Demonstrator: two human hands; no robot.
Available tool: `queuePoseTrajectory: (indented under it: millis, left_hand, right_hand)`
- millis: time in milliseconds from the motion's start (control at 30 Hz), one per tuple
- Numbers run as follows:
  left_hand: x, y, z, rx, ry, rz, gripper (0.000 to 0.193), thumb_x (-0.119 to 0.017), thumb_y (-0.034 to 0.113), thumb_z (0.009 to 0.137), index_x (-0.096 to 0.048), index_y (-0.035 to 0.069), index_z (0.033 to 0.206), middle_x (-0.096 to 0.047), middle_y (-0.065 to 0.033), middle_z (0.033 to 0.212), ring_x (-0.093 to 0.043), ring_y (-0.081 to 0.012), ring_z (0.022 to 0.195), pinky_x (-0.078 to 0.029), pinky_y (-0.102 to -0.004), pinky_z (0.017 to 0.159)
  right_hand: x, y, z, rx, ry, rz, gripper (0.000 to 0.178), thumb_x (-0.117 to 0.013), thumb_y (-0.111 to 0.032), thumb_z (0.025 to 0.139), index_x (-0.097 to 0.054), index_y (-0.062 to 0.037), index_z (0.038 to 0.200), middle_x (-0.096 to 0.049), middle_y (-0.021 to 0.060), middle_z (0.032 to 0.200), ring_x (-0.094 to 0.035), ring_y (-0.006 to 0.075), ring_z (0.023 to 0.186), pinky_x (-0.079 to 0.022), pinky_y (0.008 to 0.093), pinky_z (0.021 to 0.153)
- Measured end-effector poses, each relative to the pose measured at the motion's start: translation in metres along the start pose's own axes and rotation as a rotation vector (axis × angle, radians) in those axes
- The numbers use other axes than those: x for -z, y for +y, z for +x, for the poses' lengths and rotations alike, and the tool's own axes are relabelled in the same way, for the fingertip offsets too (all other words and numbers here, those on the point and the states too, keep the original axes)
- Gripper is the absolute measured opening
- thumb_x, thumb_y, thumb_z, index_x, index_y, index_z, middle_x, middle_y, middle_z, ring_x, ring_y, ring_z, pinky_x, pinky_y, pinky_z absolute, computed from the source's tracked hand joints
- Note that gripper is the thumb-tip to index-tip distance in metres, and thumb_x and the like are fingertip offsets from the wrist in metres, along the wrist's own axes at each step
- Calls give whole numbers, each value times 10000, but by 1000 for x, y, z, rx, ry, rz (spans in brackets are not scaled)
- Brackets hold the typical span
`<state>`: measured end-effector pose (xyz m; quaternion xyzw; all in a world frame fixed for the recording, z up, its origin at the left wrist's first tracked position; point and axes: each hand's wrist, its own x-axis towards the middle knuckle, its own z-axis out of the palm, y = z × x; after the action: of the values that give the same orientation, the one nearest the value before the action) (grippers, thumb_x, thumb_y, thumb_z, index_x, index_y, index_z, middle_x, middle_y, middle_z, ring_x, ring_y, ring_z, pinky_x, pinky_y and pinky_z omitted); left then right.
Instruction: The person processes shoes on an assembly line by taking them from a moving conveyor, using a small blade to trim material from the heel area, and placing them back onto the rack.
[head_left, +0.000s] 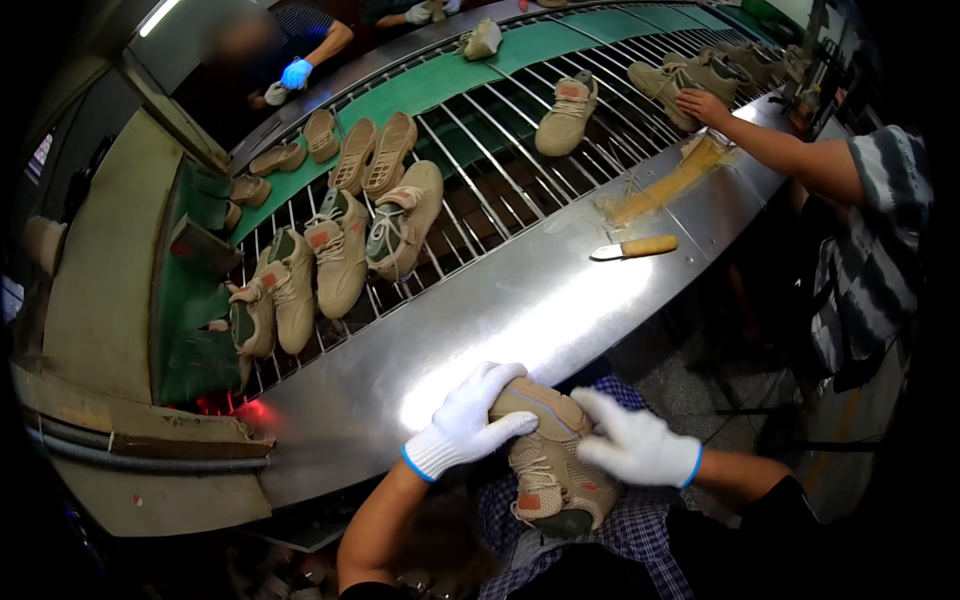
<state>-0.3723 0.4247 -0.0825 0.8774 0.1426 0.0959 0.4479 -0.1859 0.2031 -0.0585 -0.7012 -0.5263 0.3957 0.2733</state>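
A tan mesh lace-up shoe [565, 460] is held over my lap at the front edge of the metal table, heel toward me. Its toe and pale sole edge [545, 400] point away, and a thin bluish line runs along there. My left hand [475, 420], in a white knit glove with a blue cuff, grips the toe end, thumb across the top. My right hand [635, 440], gloved the same way and slightly blurred, presses against the right side of the shoe near the sole edge. Its fingertips partly hide behind the shoe.
A wood-handled knife [635, 248] lies on the metal table [480, 330], near a yellowish stained patch [660, 190]. Beyond run conveyor rods with several tan shoes [340, 250] and loose soles [390, 150]. On the right, a co-worker's bare hand [705, 108] touches shoes; another person wears a blue glove [296, 73].
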Motion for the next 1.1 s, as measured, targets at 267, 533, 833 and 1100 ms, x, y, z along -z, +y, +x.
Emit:
queuePoseTrajectory:
  millis: [267, 533, 833, 1100]
  left_hand:
    - [-22, 14, 27, -160, 90, 323, 201, -618, 175, 972, -760, 76, 869, -709, -124, 806, -678, -342, 760, -540, -438, 706]
    - [-19, 18, 24, -70, 148, 342, 267, -606, 228, 988, -767, 80, 836, -700, -163, 780, -677, -370, 733, -543, -462, 690]
    - [-21, 21, 30, 45, 103, 374, 311, -600, 263, 1019, -791, 92, 843, -702, -151, 744, -690, -370, 751, -550, -470, 706]
    - [-37, -4, 20, -193, 328, 351, 183, -632, 149, 955, -729, 61, 828, -670, -147, 768, -644, -371, 721, -534, -449, 660]
  right_hand:
    - [-46, 77, 33, 655, 309, -94, 686, -647, -352, 1011, -441, 142, 1441, -701, 257, 1017, -719, 395, 786, -610, 448, 686]
    - [-12, 48, 45, 477, 133, -197, 586, -682, -156, 896, -529, 87, 1407, -727, 245, 1025, -746, 381, 763, -620, 430, 654]
    - [8, 2, 40, 336, -121, -334, 744, -691, -144, 857, -436, -8, 1543, -687, 127, 789, -671, 294, 581, -578, 378, 537]
    - [6, 17, 2, 394, -138, -250, 710, -628, -353, 1002, -400, -67, 1611, -630, 246, 1283, -727, 381, 983, -633, 431, 785]
